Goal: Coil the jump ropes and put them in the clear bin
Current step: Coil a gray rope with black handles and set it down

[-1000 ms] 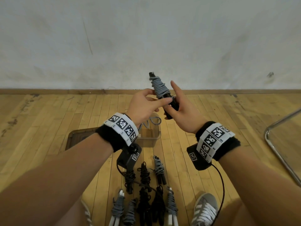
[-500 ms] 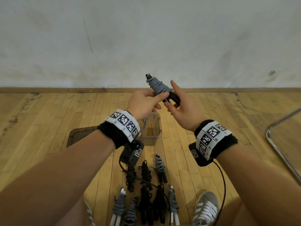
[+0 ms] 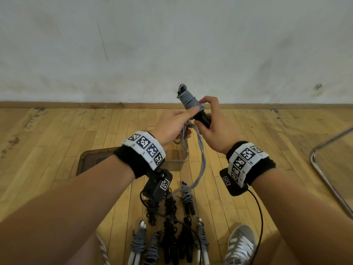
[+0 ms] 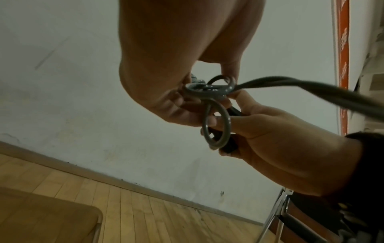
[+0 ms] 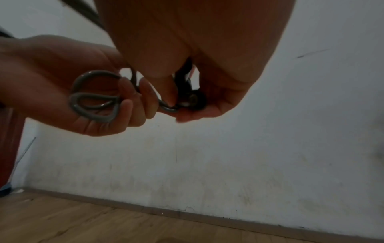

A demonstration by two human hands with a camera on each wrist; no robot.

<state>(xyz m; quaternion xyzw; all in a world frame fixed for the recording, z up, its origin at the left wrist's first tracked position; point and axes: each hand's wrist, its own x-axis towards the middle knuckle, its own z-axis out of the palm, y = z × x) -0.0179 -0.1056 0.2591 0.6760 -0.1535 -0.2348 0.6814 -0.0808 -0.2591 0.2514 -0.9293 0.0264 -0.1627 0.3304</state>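
1. The grey jump rope (image 3: 191,100), wound round its black handles (image 3: 202,119), is held tilted in the air above the clear bin (image 3: 176,156).
2. The right hand (image 3: 214,127) grasps the handles; the left hand (image 3: 172,127) grips loose loops just left of them.
3. Compared with half a second ago, a slack strand now hangs past the bin toward the coiled ropes (image 3: 172,226) on the floor.

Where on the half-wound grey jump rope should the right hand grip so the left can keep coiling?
Judging by its pose, the bare black handle end below the grey windings, taken from the right side. The bundle tilts up and away, and the free rope leaves on the left by the left hand. The right hand already wraps that end.
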